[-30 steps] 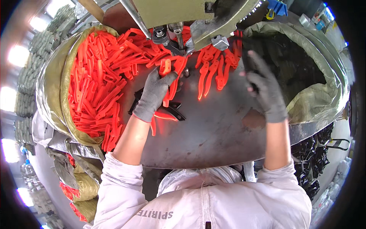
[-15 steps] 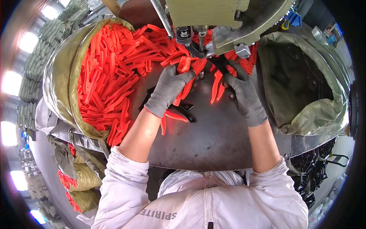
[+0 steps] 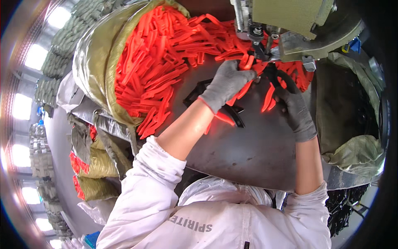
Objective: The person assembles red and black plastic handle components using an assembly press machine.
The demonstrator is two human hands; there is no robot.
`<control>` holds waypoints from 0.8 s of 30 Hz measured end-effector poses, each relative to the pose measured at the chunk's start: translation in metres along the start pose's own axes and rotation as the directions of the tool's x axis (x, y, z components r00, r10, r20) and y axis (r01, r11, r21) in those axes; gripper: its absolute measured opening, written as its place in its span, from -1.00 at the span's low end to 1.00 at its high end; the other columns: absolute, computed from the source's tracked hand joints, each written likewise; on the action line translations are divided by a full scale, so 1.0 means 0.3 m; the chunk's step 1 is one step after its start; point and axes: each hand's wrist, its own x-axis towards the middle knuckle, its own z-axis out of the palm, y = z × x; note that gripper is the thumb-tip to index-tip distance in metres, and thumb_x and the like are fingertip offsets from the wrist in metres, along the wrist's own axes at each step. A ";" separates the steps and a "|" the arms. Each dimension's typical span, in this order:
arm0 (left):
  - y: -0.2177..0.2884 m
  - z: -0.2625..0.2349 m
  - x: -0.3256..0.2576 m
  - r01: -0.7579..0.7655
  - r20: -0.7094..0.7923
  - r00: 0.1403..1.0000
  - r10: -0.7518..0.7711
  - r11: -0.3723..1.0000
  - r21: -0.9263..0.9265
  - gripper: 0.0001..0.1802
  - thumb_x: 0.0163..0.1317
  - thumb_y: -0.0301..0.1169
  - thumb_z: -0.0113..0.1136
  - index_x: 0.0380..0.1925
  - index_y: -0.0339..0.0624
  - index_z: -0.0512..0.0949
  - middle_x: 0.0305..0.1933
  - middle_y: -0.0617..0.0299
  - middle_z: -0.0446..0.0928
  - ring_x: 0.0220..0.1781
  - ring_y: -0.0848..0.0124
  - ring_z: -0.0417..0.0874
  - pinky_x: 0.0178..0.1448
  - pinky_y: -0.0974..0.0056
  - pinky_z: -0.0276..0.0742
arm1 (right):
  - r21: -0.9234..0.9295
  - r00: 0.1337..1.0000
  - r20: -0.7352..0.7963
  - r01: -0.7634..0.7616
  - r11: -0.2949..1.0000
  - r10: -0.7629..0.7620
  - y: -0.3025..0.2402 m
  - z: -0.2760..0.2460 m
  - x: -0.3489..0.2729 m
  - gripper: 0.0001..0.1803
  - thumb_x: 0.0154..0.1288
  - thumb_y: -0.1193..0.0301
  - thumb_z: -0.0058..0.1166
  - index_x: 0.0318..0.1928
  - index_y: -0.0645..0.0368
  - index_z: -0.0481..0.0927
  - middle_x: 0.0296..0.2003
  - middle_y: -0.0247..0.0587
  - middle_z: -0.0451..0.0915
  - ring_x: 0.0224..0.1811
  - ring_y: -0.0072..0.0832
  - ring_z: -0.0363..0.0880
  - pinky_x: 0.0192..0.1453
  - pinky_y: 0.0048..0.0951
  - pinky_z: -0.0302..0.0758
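My left hand [image 3: 230, 83], in a grey knitted glove, is closed round red curved plastic handles [image 3: 245, 88] just below the machine's tool head. Opposite it, my right hand [image 3: 295, 110], gloved the same, grips a black piece with red handles [image 3: 268, 99] that hang down from it. Both pieces are close to the metal tip of the machine [image 3: 259, 45]; whether they touch it is hidden. Beneath my left wrist, black parts with red handles [image 3: 224, 118] lie on the dark metal table [image 3: 257, 153].
A large olive woven sack [image 3: 93, 62] spills a heap of red handles [image 3: 153, 70] across the far left of the table. At the right stands another sack [image 3: 352, 153] with a dark inside. The machine's heavy green housing [image 3: 288, 16] overhangs the work. Filled sacks [image 3: 93, 166] stand below left.
The view has swung to the left, so the table, machine and hands now sit farther right in the picture. Both hands keep their hold at the tool head.
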 end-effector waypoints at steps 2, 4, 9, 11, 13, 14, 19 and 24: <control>-0.004 0.004 0.001 -0.002 0.000 1.000 0.002 1.000 0.004 -0.72 0.14 -0.50 0.20 -0.12 -0.34 0.54 -0.31 0.22 0.63 -0.34 0.51 0.62 -0.23 0.41 0.50 | -0.057 0.999 0.038 0.031 0.998 -0.029 0.002 -0.001 0.005 -0.37 0.27 0.44 -0.03 0.35 0.11 0.17 -0.56 -0.40 0.37 -0.68 -0.73 0.20 -0.62 -0.65 0.13; 0.001 0.010 -0.006 0.035 0.005 0.999 -0.035 0.999 0.028 -0.72 0.13 -0.50 0.20 -0.13 -0.34 0.55 -0.32 0.24 0.63 -0.34 0.53 0.61 -0.23 0.40 0.50 | -0.132 0.999 0.008 0.046 0.990 -0.046 0.009 -0.003 0.007 -0.36 0.26 0.45 -0.03 0.36 0.09 0.16 -0.58 -0.41 0.35 -0.68 -0.73 0.20 -0.62 -0.65 0.14; 0.045 0.017 -0.033 -0.022 -0.036 0.999 0.026 0.994 0.108 -0.74 0.13 -0.49 0.22 -0.16 -0.34 0.57 -0.34 0.27 0.61 -0.35 0.55 0.59 -0.25 0.40 0.49 | 0.002 0.999 0.049 0.020 1.000 -0.020 0.028 -0.009 0.008 -0.33 0.24 0.48 -0.04 0.37 0.06 0.14 -0.62 -0.43 0.33 -0.72 -0.73 0.21 -0.66 -0.63 0.14; 0.049 0.013 -0.044 0.021 -0.053 0.998 -0.020 0.999 0.031 -0.73 0.13 -0.49 0.22 -0.14 -0.33 0.57 -0.35 0.26 0.61 -0.36 0.55 0.60 -0.26 0.39 0.49 | 0.052 0.995 0.084 0.043 0.998 -0.047 0.030 -0.009 0.014 -0.33 0.23 0.47 -0.03 0.37 0.04 0.15 -0.62 -0.43 0.33 -0.72 -0.73 0.22 -0.66 -0.63 0.16; 0.041 0.016 -0.044 0.006 -0.035 0.999 -0.008 0.998 -0.064 -0.73 0.13 -0.47 0.23 -0.16 -0.33 0.57 -0.36 0.24 0.61 -0.37 0.53 0.59 -0.28 0.38 0.49 | 0.078 0.995 0.093 0.034 0.996 -0.041 0.028 -0.008 0.022 -0.33 0.23 0.46 -0.03 0.37 0.02 0.16 -0.62 -0.43 0.33 -0.72 -0.73 0.23 -0.66 -0.63 0.17; 0.036 0.017 -0.041 0.067 -0.003 0.998 -0.067 0.998 0.001 -0.73 0.13 -0.46 0.24 -0.16 -0.34 0.57 -0.36 0.22 0.61 -0.38 0.52 0.60 -0.27 0.38 0.49 | 0.009 0.993 0.113 0.019 1.000 -0.020 0.027 -0.006 0.027 -0.36 0.25 0.45 -0.03 0.36 0.06 0.17 -0.59 -0.44 0.31 -0.70 -0.75 0.19 -0.63 -0.66 0.16; -0.001 0.018 -0.047 0.130 0.003 0.991 -0.134 0.965 0.226 -0.68 0.23 -0.28 0.20 -0.16 -0.33 0.56 -0.34 0.17 0.62 -0.44 0.50 0.59 -0.34 0.37 0.48 | -0.055 0.986 0.114 -0.115 0.992 0.121 0.033 -0.006 0.048 -0.36 0.23 0.41 0.03 0.34 -0.10 0.21 -0.61 -0.42 0.34 -0.72 -0.73 0.25 -0.67 -0.63 0.20; 0.002 -0.085 -0.130 0.045 -0.087 0.996 -0.035 0.992 0.121 -0.65 0.25 -0.23 0.17 -0.13 -0.30 0.50 -0.37 0.24 0.57 -0.50 0.55 0.51 -0.39 0.42 0.44 | -0.024 0.986 0.129 -0.103 0.994 0.105 0.044 -0.006 0.046 -0.33 0.23 0.42 0.03 0.35 -0.11 0.17 -0.61 -0.42 0.35 -0.72 -0.72 0.25 -0.67 -0.62 0.22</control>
